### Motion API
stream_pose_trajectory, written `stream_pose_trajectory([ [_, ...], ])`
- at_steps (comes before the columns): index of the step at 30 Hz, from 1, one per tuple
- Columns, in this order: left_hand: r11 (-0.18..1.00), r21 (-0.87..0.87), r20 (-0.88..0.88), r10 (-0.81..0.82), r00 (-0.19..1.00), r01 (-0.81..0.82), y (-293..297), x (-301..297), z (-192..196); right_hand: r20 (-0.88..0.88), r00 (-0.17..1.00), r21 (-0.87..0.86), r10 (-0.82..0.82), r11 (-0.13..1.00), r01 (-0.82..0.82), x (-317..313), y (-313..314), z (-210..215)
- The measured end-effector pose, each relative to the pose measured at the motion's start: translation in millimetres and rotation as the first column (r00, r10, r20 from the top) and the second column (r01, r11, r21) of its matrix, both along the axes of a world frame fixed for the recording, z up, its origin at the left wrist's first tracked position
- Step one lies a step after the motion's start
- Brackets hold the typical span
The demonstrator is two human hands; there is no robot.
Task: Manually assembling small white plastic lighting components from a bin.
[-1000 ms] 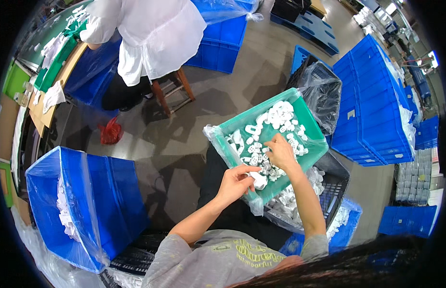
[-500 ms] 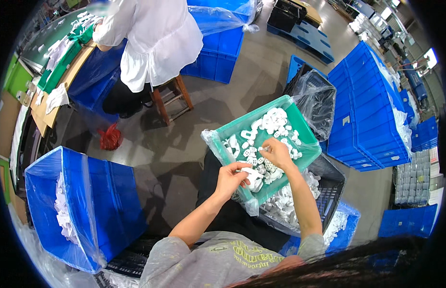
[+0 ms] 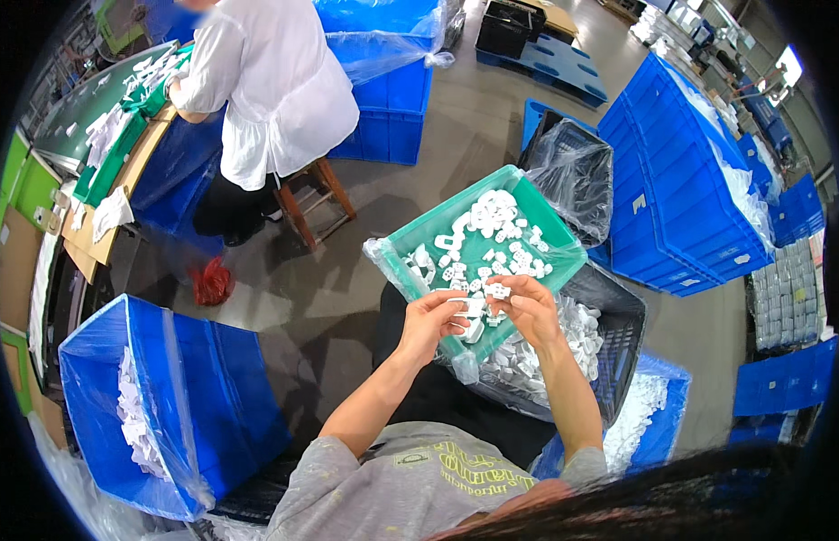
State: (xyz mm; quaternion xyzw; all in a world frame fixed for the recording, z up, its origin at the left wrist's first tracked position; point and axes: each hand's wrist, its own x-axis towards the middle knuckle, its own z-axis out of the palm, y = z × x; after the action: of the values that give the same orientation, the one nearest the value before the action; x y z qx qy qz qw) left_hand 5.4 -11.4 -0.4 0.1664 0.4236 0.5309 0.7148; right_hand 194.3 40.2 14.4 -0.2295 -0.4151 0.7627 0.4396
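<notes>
My left hand (image 3: 428, 323) is closed on a white plastic housing (image 3: 470, 307) above the near edge of a green crate (image 3: 418, 236). Close beside it, my right hand (image 3: 530, 311) pinches a small white plastic insert (image 3: 498, 291) with round holes. The two parts are near each other, with a slight gap between them. Inside the crate lie loose white plastic pieces (image 3: 493, 215) of several shapes, some rounded, some with holes. Clear plastic film lines the crate's rim.
Under the green crate stands a black crate (image 3: 622, 338) heaped with white parts. Blue bins rise at the right (image 3: 677, 189) and left (image 3: 230, 388). Ahead on the left, a person in white (image 3: 280, 86) sits on a wooden stool (image 3: 316, 203). A red bag (image 3: 212, 281) lies on the floor.
My right hand has come back from the pieces in the crate with a small insert, toward my left hand. The left hand still holds its white housing. The whole view has shifted slightly.
</notes>
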Motion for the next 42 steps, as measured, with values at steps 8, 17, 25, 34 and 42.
stream_pose_trajectory([
  [8, 0.999, 0.050, -0.026, 0.011, 1.000, -0.010, -8, 7, 13, 0.255, 0.947, 0.168, -0.194, 0.974, 0.154, -1, -17, 19],
  [17, 0.992, 0.110, -0.034, -0.051, 0.998, 0.054, -9, 15, 18, 0.390, 0.873, 0.236, -0.293, 0.948, 0.213, 9, -25, 32],
  [25, 0.964, 0.260, -0.089, 0.076, 0.993, -0.051, -8, 20, 14, 0.517, 0.800, 0.294, -0.304, 0.941, 0.167, 1, -28, 48],
  [34, 0.925, 0.362, -0.204, 0.200, 0.958, -0.116, -14, 27, 12, 0.670, 0.668, 0.263, -0.323, 0.945, 0.194, -6, -25, 34],
  [42, 0.830, 0.558, -0.390, 0.284, 0.876, -0.020, -14, 28, 0, 0.667, 0.641, 0.348, -0.379, 0.920, 0.181, -15, -27, 22],
])
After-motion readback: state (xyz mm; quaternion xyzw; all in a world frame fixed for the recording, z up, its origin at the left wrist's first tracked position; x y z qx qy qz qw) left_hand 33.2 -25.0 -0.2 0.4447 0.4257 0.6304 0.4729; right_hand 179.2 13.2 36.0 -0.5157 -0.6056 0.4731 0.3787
